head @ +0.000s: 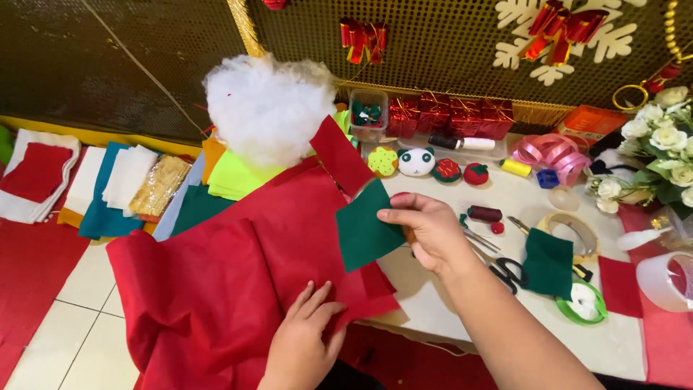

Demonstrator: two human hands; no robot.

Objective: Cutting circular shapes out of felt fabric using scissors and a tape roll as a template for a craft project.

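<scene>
My right hand (427,230) pinches a dark green felt square (363,230) by its right edge and holds it up over the table's left end. Under it a large red felt sheet (216,282) drapes off the white table (447,303) toward the floor. My left hand (307,334) lies flat with spread fingers on the red felt near the front edge. A smaller red felt piece (339,155) sticks up behind the green square.
A heap of white stuffing (266,107) sits behind the felt. Black-handled scissors (505,269), a green felt scrap (548,263), tape rolls (664,282), thread spools, small felt figures (416,162), pink ribbon (552,152) and white flowers (660,137) crowd the table. Folded felt stacks (115,188) lie at left.
</scene>
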